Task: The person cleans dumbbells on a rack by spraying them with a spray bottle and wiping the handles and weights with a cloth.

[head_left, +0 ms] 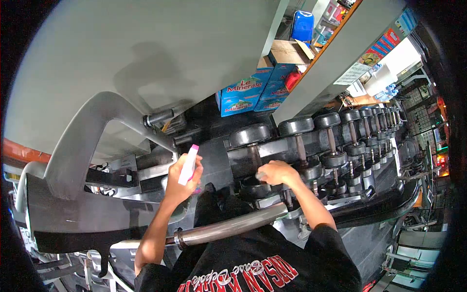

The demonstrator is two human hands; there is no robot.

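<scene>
My left hand (177, 177) is closed around a slim white bottle (188, 168) with a pink end, held upright and tilted a little. My right hand (278, 172) is curled, with a small greyish bit (261, 175) showing at its fingertips; I cannot tell what that is. It overlaps the near end of a black dumbbell (250, 136) with a metal handle, the closest one on the rack. A second dumbbell (296, 125) lies just beyond, right of that hand.
Several more dumbbells (350, 115) run along the rack to the right. A padded metal bar (233, 226) crosses close before my body. A grey machine frame (73, 146) stands at left. Blue cardboard boxes (241, 92) are stacked by the wall.
</scene>
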